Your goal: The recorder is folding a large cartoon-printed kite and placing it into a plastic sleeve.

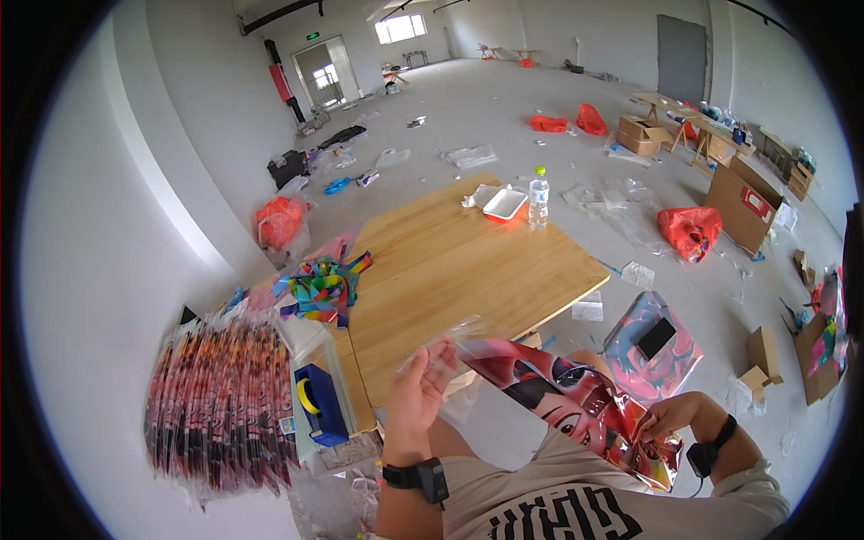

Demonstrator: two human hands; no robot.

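Observation:
Across my lap lies a glossy foil piece (565,409) printed with a cartoon face, mostly red, pink and black. At its far left end, clear plastic film (468,329) sticks out past the print. My left hand (425,382) pinches this film above the near edge of the wooden table. Toward the right end, my right hand (670,416) grips the crumpled red-and-gold part of the foil, its fingertips partly hidden in the folds. Whether film and foil are one piece, I cannot tell.
Left of the wooden table (432,261) stands a row of similar prints in clear plastic (220,400). Nearby are a blue tape dispenser (317,409) and rainbow ribbons (324,286). A bottle (538,200) and white tray (505,205) stand farther back. A phone (656,338) rests on a patterned stool (650,371).

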